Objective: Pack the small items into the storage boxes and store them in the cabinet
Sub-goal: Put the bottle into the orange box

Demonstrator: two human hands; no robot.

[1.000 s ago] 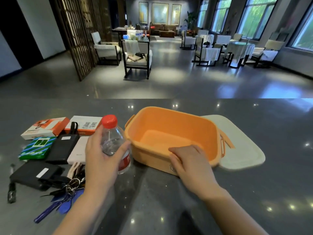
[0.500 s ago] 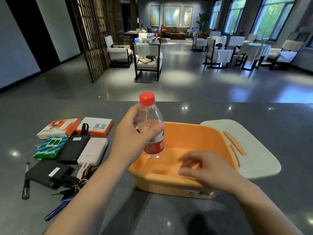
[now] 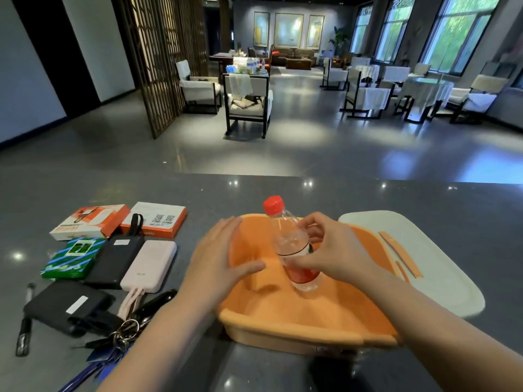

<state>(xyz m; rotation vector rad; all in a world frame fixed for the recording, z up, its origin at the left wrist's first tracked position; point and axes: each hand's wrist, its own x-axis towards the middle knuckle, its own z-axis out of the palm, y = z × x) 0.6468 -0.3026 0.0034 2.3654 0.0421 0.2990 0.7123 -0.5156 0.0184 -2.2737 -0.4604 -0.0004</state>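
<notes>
1. Head view: my right hand (image 3: 336,256) is gripping the clear plastic bottle with the red cap (image 3: 291,244), tilted inside the orange plastic storage box (image 3: 297,323) at lower centre.
2. My left hand (image 3: 220,256) is resting flat, fingers straight, on the box's left wall.
3. The pale green lid (image 3: 435,267) is lying at right.

Your grey stone counter (image 3: 325,190) lies bare along its far edge; packets and power banks (image 3: 133,261) crowd its left end.
</notes>
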